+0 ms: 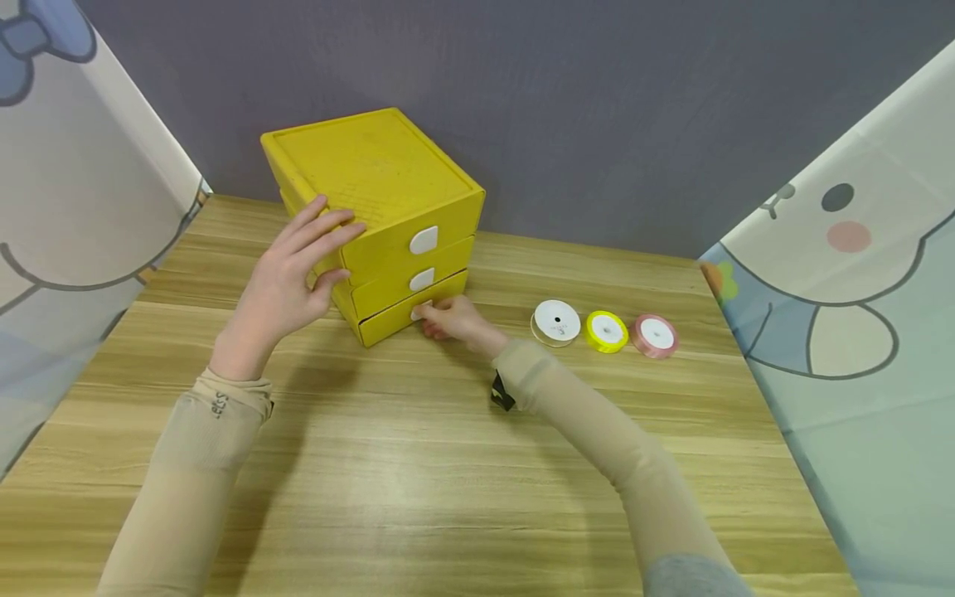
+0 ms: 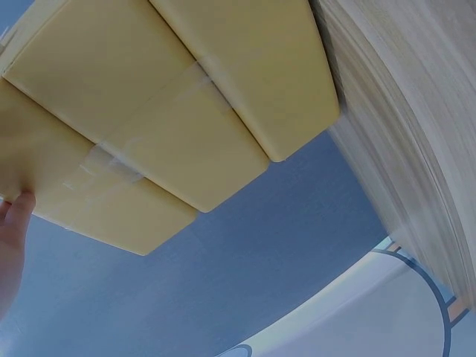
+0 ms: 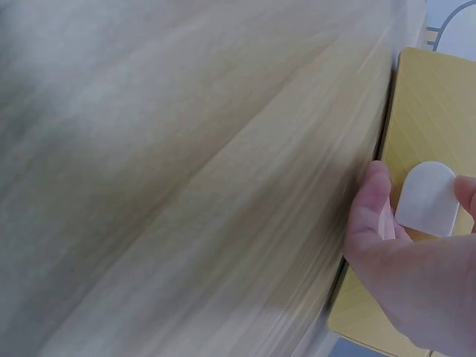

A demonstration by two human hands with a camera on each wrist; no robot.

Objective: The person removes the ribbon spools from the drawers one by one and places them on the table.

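With the left hand (image 1: 287,278) flat and released against the yellow box (image 1: 373,166), the right hand (image 1: 448,317) pinching the bottom drawer's white tab (image 3: 426,198) should pull straight and slowly.

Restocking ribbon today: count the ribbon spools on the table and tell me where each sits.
3, in a row right of the yellow drawer box: white spool nearest it, yellow spool in the middle, pink spool farthest right. Closed drawers may hide more.

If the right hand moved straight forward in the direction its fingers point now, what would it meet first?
The right hand already pinches the white handle of the bottom drawer, so it would probably press into that drawer's front at once.
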